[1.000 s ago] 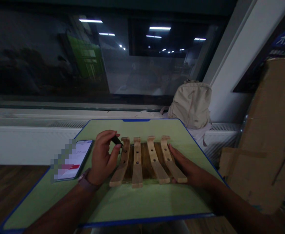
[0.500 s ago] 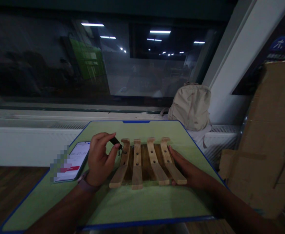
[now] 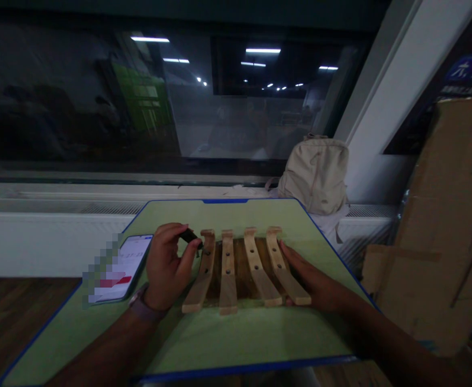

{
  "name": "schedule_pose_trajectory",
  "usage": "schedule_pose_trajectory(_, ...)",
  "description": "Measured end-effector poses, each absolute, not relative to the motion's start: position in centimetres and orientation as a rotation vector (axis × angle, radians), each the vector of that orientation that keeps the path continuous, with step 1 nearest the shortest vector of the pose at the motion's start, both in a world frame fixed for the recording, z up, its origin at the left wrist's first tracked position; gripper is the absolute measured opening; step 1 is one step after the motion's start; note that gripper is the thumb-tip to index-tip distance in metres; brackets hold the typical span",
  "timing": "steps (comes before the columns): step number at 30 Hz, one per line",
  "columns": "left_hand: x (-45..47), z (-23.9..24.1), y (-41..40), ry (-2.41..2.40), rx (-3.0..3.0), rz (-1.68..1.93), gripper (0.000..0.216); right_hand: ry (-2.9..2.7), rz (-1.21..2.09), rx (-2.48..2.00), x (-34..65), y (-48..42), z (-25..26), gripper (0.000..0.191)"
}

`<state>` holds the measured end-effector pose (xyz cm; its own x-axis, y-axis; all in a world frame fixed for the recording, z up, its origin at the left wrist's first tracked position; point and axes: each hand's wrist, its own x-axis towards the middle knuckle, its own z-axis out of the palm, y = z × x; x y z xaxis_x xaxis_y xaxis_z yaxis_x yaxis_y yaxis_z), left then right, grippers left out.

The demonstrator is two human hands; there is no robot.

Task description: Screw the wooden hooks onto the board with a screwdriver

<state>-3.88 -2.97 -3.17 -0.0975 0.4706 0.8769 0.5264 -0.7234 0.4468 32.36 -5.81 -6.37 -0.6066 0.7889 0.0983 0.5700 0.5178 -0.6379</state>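
A wooden rack [image 3: 240, 269] with four pale curved hook arms on a darker board lies flat on the green table [image 3: 228, 333]. My left hand [image 3: 167, 266] is closed in a pinch on a small black tool [image 3: 191, 236], its tip at the upper part of the leftmost arm. My right hand [image 3: 312, 279] lies flat, fingers stretched out, against the right side of the rack beside the rightmost arm. A watch sits on my left wrist.
A phone [image 3: 125, 266] with a lit screen lies on the table left of my left hand. A beige backpack [image 3: 315, 173] rests on the sill at the back right. Cardboard boxes [image 3: 441, 226] stand at the right. A dark window fills the background.
The small black tool in my left hand shifted slightly at the leftmost arm. My right hand stays against the rack. The view moved a little.
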Motion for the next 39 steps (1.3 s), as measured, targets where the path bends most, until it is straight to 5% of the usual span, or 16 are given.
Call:
schedule_pose_trajectory(15,-3.7,-1.7,-3.6,-1.137,-2.054,-1.735,0.031,-2.392,0.797,-1.118,32.4,-5.8,-6.4,0.122)
schedule_pose_trajectory(23,-3.6,-3.0,-3.1,-1.170,-2.246,-2.071,0.034,-2.375,0.827,-1.120,32.1,-6.0,-5.9,0.119)
schedule_pose_trajectory(39,-3.6,-2.3,-3.3,-1.129,-2.153,-1.930,0.027,-2.369,0.824,-1.119,32.3,-5.9,-6.1,0.120)
